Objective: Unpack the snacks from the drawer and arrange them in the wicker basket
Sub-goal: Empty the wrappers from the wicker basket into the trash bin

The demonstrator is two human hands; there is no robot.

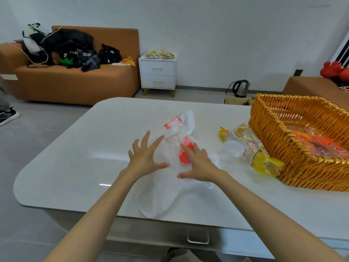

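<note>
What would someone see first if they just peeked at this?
The left hand and right hand spread open over a crumpled white plastic bag in the middle of the table. On the right stands a big wicker basket with an orange snack packet inside and yellow packets beside it.

Orange-brown fabric sofa [75, 80] at ten o'clock; white two-drawer nightstand [157, 74] at twelve; steel electric kettle [240, 88] at two.

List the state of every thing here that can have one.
Thin white plastic bag: crumpled, lying flat.
Left hand: open, fingers spread.
Right hand: open, over the bag.
Orange wicker basket: upright, holding an orange packet.
Grey table drawer: closed.
White two-drawer nightstand: both closed.
</note>
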